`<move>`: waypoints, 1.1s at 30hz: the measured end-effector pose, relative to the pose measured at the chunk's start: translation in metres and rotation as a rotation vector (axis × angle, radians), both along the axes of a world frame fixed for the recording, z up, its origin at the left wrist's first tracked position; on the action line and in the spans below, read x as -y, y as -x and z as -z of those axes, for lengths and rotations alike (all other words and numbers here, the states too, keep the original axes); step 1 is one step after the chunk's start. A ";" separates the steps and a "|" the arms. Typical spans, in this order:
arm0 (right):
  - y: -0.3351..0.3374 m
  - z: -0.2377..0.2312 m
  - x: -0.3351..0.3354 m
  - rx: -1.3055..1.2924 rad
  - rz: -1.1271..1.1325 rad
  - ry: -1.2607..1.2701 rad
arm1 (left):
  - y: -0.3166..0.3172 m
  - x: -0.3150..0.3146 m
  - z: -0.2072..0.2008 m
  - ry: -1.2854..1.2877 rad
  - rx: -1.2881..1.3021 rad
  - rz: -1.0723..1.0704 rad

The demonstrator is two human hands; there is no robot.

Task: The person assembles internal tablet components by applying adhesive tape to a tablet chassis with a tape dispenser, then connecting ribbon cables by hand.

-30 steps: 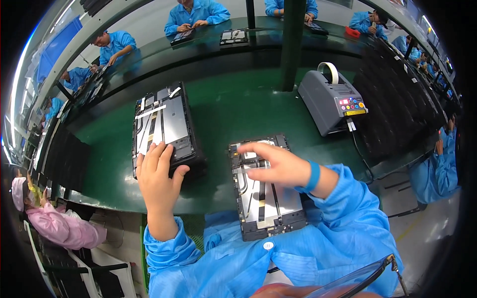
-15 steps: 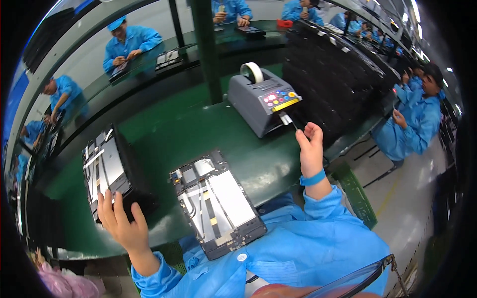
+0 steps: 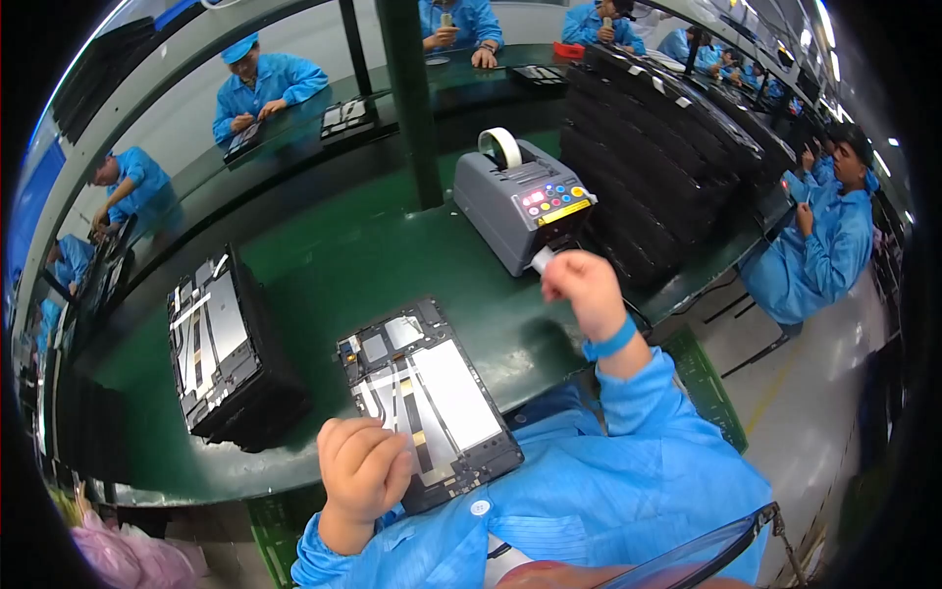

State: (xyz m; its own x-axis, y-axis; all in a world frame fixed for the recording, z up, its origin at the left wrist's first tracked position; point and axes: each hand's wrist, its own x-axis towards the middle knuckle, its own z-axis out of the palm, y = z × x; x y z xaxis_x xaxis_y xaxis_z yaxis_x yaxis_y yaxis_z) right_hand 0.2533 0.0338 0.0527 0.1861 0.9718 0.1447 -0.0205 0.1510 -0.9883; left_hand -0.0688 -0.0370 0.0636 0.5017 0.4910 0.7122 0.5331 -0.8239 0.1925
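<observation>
An opened tablet [image 3: 459, 393] with bare inner parts, a silver-white battery area and flat cables lies at the table's near edge, against my blue jacket. My left hand [image 3: 361, 473] is curled, fingers closed, over its lower left edge; whatever is inside the fingers is hidden. At the mouth of a grey tape dispenser [image 3: 520, 201], my right hand [image 3: 587, 293] closes thumb and finger on a short whitish strip of tape [image 3: 542, 259]. A blue band circles that wrist. The dispenser carries a tape roll [image 3: 500, 147] on top and coloured buttons in front.
Left on the green table [image 3: 324, 245] stands a stack of opened tablets [image 3: 211, 334]. Tall black stacks [image 3: 638, 167] rise behind the dispenser at right. A green post [image 3: 412, 108] stands at the back. Co-workers in blue sit across the line and at far right.
My left hand has left the tablet stack, moved right to the tablet before me, and its fingers have curled. My right hand has moved left and closed on the tape at the dispenser.
</observation>
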 end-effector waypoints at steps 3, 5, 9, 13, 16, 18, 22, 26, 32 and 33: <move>0.053 -0.004 0.038 0.306 -0.354 -0.147 | -0.004 0.006 0.010 0.333 0.169 0.030; 0.079 -0.011 0.051 0.536 -0.601 -0.257 | -0.019 0.011 0.008 0.735 0.402 0.042; 0.108 -0.013 0.057 0.585 -0.731 -0.389 | -0.016 0.012 0.017 0.911 0.469 0.095; 0.112 -0.013 0.055 0.704 -0.674 -0.369 | -0.011 0.014 0.021 0.693 0.474 0.024; 0.121 -0.014 0.052 0.579 -0.512 -0.345 | -0.007 0.013 0.023 0.441 0.493 -0.015; 0.127 -0.013 0.046 0.480 -0.407 -0.390 | -0.002 0.010 0.021 0.438 0.496 -0.005; 0.131 -0.012 0.036 0.476 -0.706 -0.376 | 0.004 0.006 0.015 0.435 0.422 0.028; 0.135 -0.020 0.018 0.582 -0.541 -0.444 | 0.015 -0.007 0.037 0.351 0.524 -0.257; 0.166 -0.003 -0.028 0.844 -0.672 -0.344 | 0.022 -0.031 0.048 0.309 0.146 -0.476; 0.172 0.001 -0.033 0.914 -0.712 -0.347 | 0.022 -0.033 0.050 0.316 0.098 -0.489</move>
State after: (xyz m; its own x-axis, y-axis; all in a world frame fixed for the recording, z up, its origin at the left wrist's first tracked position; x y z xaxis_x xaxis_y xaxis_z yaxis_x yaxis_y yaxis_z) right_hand 0.0816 0.0667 0.0513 -0.6821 0.6985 0.2165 0.4781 0.6500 -0.5907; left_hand -0.0908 -0.0044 0.0140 0.1035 0.8448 0.5250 0.8038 -0.3819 0.4561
